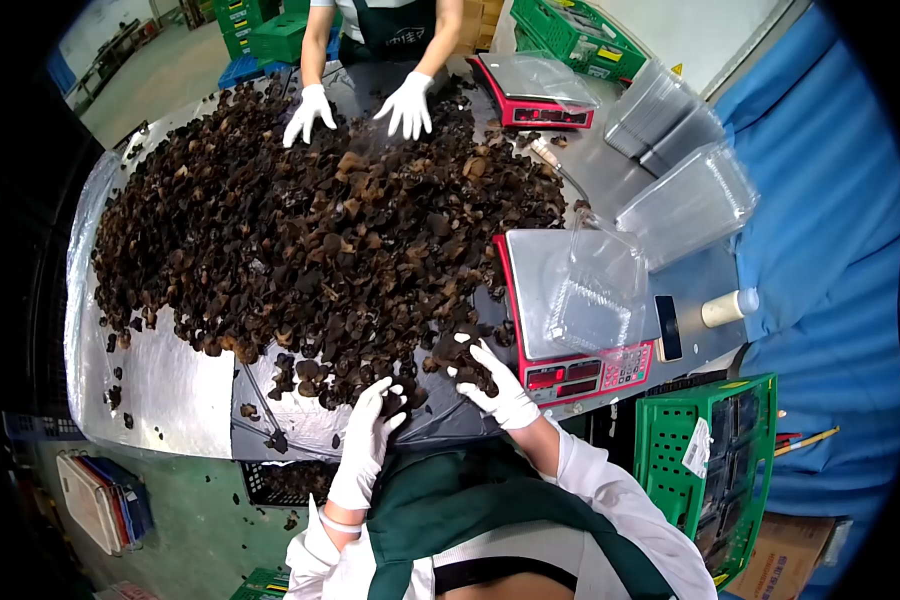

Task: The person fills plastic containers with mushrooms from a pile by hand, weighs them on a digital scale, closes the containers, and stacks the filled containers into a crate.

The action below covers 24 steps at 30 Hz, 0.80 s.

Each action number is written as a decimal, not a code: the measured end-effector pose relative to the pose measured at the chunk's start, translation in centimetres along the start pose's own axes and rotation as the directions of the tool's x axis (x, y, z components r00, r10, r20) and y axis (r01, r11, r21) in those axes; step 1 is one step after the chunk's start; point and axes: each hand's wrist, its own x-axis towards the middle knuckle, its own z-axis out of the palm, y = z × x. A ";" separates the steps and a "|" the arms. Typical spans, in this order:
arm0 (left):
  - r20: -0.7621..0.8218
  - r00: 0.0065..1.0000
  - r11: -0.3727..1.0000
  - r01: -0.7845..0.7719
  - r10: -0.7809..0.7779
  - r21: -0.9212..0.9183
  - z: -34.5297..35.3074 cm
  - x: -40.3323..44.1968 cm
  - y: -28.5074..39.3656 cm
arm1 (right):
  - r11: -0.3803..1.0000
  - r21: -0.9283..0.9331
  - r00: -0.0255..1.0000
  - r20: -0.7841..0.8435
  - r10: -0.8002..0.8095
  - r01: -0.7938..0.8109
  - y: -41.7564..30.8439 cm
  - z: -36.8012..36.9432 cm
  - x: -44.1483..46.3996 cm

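Observation:
A large heap of dark brown, dried fungus-like pieces [310,230] covers much of the metal table. My left hand [368,440], in a white glove, is at the heap's near edge, its fingers curled around a dark piece. To the right, my gloved right hand [498,388] holds several dark pieces, fingers bent round them, just left of the near red scale [520,300]. On that scale's plate lies an open clear plastic box [595,310]. Two white-gloved hands of a co-worker [405,105] rest spread on the far side of the heap.
A second red scale [540,90] stands at the back. Stacked clear boxes [685,205], a phone [668,328] and a white bottle [730,308] are at the right. Green crates [670,470] stand below right, beside a blue curtain [830,230]. A black crate [270,485] is under the table.

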 end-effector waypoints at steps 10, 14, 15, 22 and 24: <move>0.334 0.942 0.999 -0.026 0.035 -0.031 16.4 5.5 0.8 | 0.860 -0.502 0.995 0.053 -0.079 0.095 -10.6 2.9 -4.8; 0.238 0.963 0.957 -0.185 0.130 0.224 22.4 8.0 0.2 | 0.657 -0.697 0.955 0.154 -0.254 0.287 -16.2 1.9 -6.3; 0.223 0.968 0.954 -0.168 0.113 0.247 23.3 8.7 -0.2 | 0.572 -0.764 0.947 0.164 -0.277 0.300 -17.6 1.3 -6.6; 0.351 0.936 1.000 -0.009 0.008 0.000 26.8 11.1 -3.7 | 0.518 -0.780 0.913 0.164 -0.372 0.351 -22.6 -3.0 -8.9; 0.276 0.961 1.000 0.003 0.000 -0.010 27.2 11.5 -4.9 | 0.615 -0.724 0.934 0.114 -0.340 0.312 -23.3 -3.6 -9.4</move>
